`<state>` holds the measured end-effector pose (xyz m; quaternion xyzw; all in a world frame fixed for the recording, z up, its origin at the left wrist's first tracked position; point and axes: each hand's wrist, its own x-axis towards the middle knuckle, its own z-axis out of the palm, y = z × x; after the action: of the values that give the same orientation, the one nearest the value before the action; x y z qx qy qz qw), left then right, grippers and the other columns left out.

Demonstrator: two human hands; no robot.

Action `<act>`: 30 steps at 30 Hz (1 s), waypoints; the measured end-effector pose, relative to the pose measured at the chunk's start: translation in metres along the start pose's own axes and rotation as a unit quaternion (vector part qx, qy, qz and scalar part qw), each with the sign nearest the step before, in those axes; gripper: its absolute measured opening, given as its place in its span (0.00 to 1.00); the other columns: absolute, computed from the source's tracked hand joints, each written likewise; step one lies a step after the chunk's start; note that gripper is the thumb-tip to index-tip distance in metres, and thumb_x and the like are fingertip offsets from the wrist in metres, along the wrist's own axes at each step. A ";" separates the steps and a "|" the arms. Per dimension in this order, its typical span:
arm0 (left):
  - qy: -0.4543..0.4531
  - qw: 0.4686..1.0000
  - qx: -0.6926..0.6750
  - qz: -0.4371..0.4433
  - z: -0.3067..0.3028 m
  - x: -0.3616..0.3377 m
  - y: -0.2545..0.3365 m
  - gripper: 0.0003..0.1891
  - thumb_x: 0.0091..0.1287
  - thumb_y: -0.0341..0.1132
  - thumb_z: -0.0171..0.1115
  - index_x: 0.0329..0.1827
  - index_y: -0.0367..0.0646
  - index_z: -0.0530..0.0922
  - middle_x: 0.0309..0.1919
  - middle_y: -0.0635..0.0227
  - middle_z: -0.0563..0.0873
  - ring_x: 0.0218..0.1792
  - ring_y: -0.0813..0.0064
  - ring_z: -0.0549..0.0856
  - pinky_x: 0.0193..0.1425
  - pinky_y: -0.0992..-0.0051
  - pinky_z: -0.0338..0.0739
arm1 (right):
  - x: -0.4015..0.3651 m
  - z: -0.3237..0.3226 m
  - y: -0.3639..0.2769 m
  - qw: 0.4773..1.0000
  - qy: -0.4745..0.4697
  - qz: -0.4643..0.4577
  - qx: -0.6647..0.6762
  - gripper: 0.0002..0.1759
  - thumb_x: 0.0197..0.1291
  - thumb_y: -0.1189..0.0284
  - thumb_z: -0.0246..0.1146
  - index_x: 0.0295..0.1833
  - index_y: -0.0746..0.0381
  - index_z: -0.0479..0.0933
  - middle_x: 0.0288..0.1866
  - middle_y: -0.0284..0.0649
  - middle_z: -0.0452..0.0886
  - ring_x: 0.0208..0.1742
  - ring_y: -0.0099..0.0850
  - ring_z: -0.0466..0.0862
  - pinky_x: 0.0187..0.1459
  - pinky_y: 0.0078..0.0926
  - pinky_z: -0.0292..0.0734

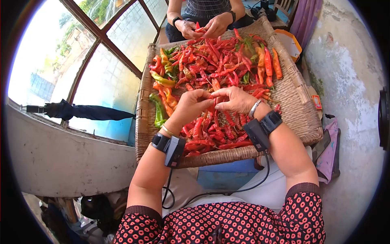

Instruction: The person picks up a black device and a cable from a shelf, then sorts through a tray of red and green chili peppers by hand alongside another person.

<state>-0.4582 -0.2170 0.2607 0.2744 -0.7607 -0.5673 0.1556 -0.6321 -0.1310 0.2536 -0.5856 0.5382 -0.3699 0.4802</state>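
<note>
My left hand (189,107) and my right hand (239,100) meet over the near half of a woven tray (298,95). Their fingertips pinch together on a small red chili pepper (212,101), mostly covered by the fingers. Beneath and around both hands lies a heap of red chili peppers (211,132), many of them wrinkled. Green peppers (157,110) and orange ones (168,97) line the left side of the tray, beyond my left hand. Larger orange-red peppers (268,63) lie toward the far right.
Across the tray, another person's hands (203,27) hold a red pepper. A folded dark umbrella (89,112) rests along the window ledge at left. The rough wall (345,81) stands close on the right. A black cable (243,189) hangs from my wrist devices over my lap.
</note>
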 end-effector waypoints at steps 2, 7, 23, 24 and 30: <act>0.011 0.999 -0.044 0.000 0.002 -0.001 0.004 0.05 0.59 0.28 0.59 0.37 0.38 0.76 0.24 0.73 0.80 0.24 0.87 0.77 0.28 0.86 0.72 | 0.000 0.002 0.000 0.999 0.003 -0.019 -0.027 0.18 0.48 0.70 0.64 0.47 0.62 0.76 0.33 0.34 0.79 0.35 0.20 0.75 0.39 0.19 0.71; 0.032 0.984 -0.176 0.007 0.007 -0.001 0.007 0.05 0.61 0.30 0.57 0.38 0.40 0.75 0.23 0.74 0.79 0.22 0.87 0.76 0.26 0.86 0.72 | 0.006 0.008 0.013 0.998 -0.014 -0.058 -0.010 0.15 0.49 0.69 0.63 0.43 0.61 0.77 0.25 0.32 0.77 0.30 0.20 0.75 0.35 0.19 0.71; -0.074 0.921 0.374 0.074 -0.001 0.006 -0.031 0.20 0.47 0.33 0.63 0.46 0.42 0.74 0.33 0.54 0.80 0.38 0.57 0.79 0.42 0.64 0.73 | -0.005 -0.012 0.012 0.975 -0.057 0.209 -0.045 0.11 0.52 0.69 0.60 0.39 0.63 0.78 0.26 0.34 0.77 0.25 0.21 0.77 0.24 0.21 0.73; -0.093 0.920 0.379 0.020 -0.001 0.005 -0.027 0.20 0.47 0.33 0.63 0.46 0.43 0.74 0.31 0.54 0.81 0.36 0.56 0.80 0.40 0.63 0.73 | -0.006 -0.005 0.010 0.971 -0.102 0.204 -0.072 0.12 0.50 0.68 0.60 0.39 0.62 0.79 0.29 0.36 0.79 0.29 0.22 0.78 0.29 0.24 0.74; -0.037 0.921 0.384 0.058 -0.003 0.005 -0.034 0.15 0.48 0.34 0.62 0.41 0.43 0.76 0.27 0.56 0.81 0.33 0.56 0.80 0.37 0.62 0.73 | 0.004 0.012 0.015 0.925 -0.176 0.085 -0.327 0.16 0.43 0.66 0.62 0.37 0.65 0.78 0.31 0.44 0.81 0.34 0.36 0.80 0.39 0.32 0.74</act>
<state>-0.4525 -0.2290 0.2292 0.2476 -0.9399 -0.2312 0.0430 -0.6244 -0.1326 0.2354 -0.7180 0.5835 -0.0221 0.3787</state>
